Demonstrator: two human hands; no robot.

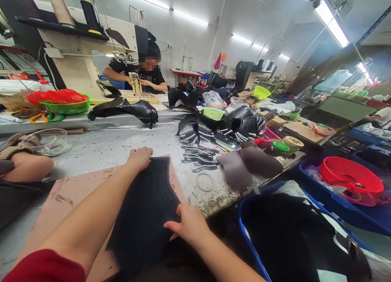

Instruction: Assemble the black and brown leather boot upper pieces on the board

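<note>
A stack of black cut material pieces, its layered edges showing at the top and right, lies over a pink board in front of me. My left hand is closed on its far left corner, fingers curled over the edge. At the right edge, my right hand grips the stack with the thumb on top; the other fingers are partly hidden beneath. Just beyond to the right lie several narrow black strips with white marks, a clear ring and dark brown pieces.
Black curved pieces lie along the far table edge. A green basket stands among more black bundles. At the right is a blue bin holding black material, beside a red basin. A co-worker sits behind a sewing machine.
</note>
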